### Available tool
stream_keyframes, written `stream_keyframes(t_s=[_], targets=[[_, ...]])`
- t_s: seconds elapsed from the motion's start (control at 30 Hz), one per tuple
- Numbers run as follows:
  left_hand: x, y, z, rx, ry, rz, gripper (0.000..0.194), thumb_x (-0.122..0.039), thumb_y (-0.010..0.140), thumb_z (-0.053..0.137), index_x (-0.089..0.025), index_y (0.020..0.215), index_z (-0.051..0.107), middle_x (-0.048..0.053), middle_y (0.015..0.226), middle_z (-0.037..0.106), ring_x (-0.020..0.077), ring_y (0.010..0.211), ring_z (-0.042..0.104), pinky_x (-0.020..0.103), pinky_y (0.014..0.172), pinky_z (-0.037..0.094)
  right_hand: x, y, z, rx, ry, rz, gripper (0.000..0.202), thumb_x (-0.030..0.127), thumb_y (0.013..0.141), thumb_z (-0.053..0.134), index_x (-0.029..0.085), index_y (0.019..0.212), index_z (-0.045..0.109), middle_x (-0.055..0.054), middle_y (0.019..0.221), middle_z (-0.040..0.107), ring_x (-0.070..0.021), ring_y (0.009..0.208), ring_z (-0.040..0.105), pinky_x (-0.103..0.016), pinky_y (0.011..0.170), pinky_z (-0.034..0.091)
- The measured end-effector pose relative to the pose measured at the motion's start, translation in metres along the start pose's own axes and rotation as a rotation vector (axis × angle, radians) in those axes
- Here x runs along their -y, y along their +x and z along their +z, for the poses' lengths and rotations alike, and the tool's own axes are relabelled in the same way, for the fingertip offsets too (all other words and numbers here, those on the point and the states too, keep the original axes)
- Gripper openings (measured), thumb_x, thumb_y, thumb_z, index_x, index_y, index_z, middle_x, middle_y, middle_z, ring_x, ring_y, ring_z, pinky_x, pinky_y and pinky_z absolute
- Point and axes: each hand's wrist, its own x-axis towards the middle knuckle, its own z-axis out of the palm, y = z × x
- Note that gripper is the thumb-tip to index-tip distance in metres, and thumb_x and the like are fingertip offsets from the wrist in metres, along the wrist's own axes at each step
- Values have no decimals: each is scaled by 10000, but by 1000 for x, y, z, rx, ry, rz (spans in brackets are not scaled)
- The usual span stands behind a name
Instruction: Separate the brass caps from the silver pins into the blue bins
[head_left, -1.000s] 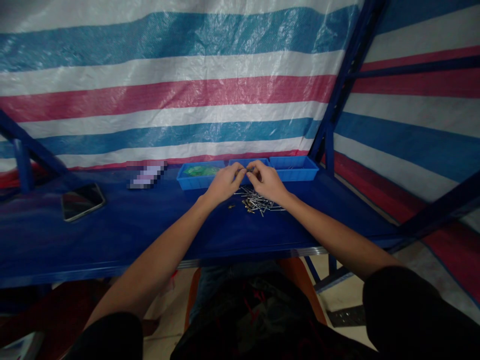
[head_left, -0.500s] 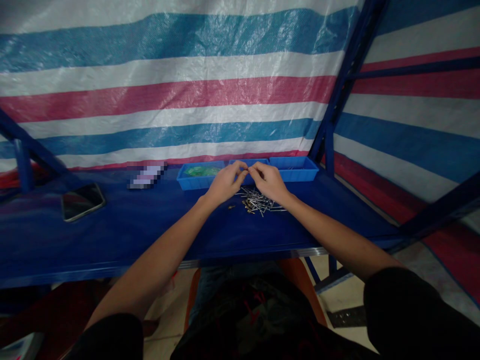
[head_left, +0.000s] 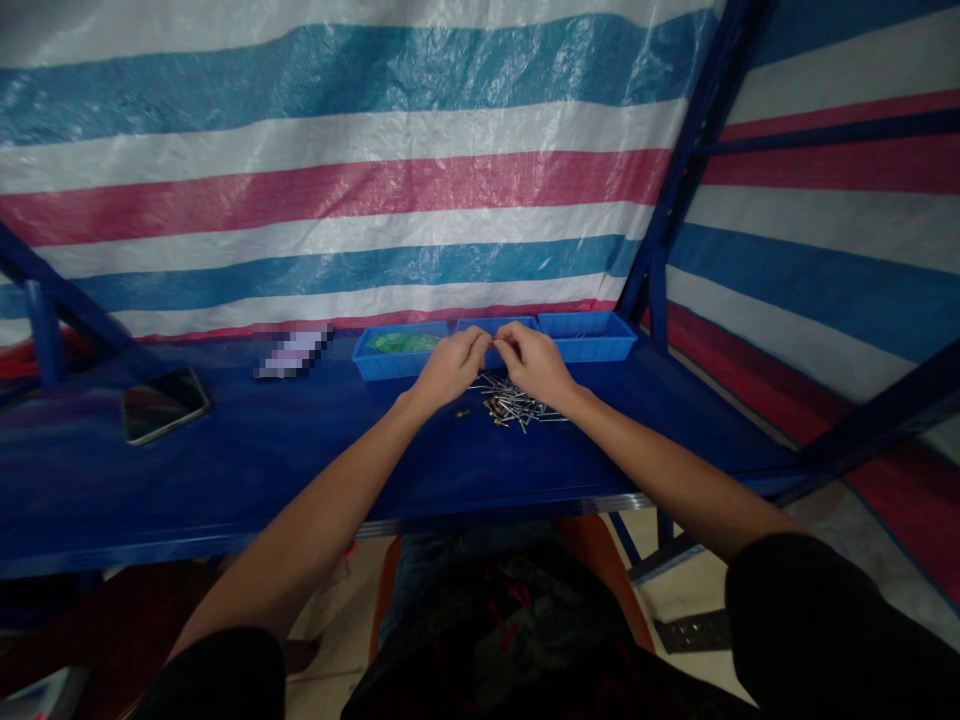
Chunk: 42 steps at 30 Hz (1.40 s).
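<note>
My left hand (head_left: 453, 364) and my right hand (head_left: 534, 362) meet fingertip to fingertip above the blue table (head_left: 315, 480). Both are closed in a pinch, and whatever sits between the fingers is too small to make out. Just below them lies a loose pile of thin silvery metal pins (head_left: 517, 402). Several small brass-coloured pieces (head_left: 496, 410) are mixed in at its left side, and one brass piece (head_left: 462, 413) lies apart, further left.
Behind my hands stand a left blue bin (head_left: 390, 368) holding a green bag (head_left: 403, 343), a partly hidden middle bin (head_left: 517, 324) and a right bin (head_left: 592, 348). A phone (head_left: 165, 405) lies at left. Blue posts (head_left: 657, 300) and striped sheeting (head_left: 337, 190) enclose the table.
The fingers of both hands have shifted slightly while staying pinched together at the same spot. The pile, bins and phone have not moved.
</note>
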Motion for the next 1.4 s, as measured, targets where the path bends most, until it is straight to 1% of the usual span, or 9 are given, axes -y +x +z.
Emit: stream_keyframes(t_s=[0.2,0.5,0.67,0.8,0.93,1.03,1.13,1.27,1.4], targets=[[1,0,-1,6,38,22,207,-309,963,457,-161,999,599,13,712,635,163,690,592,275,628,423,-4,2,-1,51,-41,47,271,320,968,374,198,835,577,-53,802,651,-196,782,606,-318,701,375],[0,4,-9,19,73,12,254,-335,972,420,-169,928,607,30,758,654,151,680,577,273,620,407,2,0,-5,69,40,5,173,277,915,446,196,887,596,-8,712,624,-152,637,546,-282,603,358],[5,-2,-34,276,67,3,264,-382,946,453,-182,982,623,27,789,675,154,697,608,278,660,425,-12,9,-9,-79,-117,91,228,303,918,452,195,952,651,-46,761,662,-194,701,570,-317,661,391],[17,-16,-48,711,-75,-160,343,-446,775,673,-196,1007,634,30,838,699,163,696,639,247,601,449,-35,14,-12,-202,-305,157,328,343,875,535,144,1116,633,-134,936,680,-310,946,540,-439,801,409],[27,-22,-44,846,-87,-218,299,-388,687,736,-206,912,660,4,769,660,156,674,621,227,571,441,-39,11,-10,-216,-274,179,326,349,856,559,149,1103,631,-140,951,662,-334,999,497,-491,834,397],[30,-21,-37,847,-83,-211,179,-348,746,664,-200,847,652,-9,688,637,140,597,583,225,540,418,-25,7,-5,-175,-186,123,275,345,866,558,170,1061,642,-113,904,663,-310,976,510,-474,850,391],[31,-19,-32,730,-46,-168,141,-309,807,571,-193,835,646,-4,677,647,133,574,564,227,533,403,-8,4,1,-68,-106,32,226,337,878,552,186,1009,657,-78,860,672,-269,916,536,-432,846,389],[27,-14,-32,543,59,-112,216,-290,876,452,-180,820,630,24,728,664,150,627,584,255,583,417,2,-1,6,52,-51,-67,190,308,879,552,183,964,667,-37,759,656,-222,814,546,-378,796,386],[19,-11,-34,422,61,-73,311,-330,942,362,-177,832,610,42,775,673,160,698,615,274,657,445,3,-4,7,121,-32,-155,168,266,838,600,194,978,659,-19,757,648,-208,811,544,-344,753,361]])
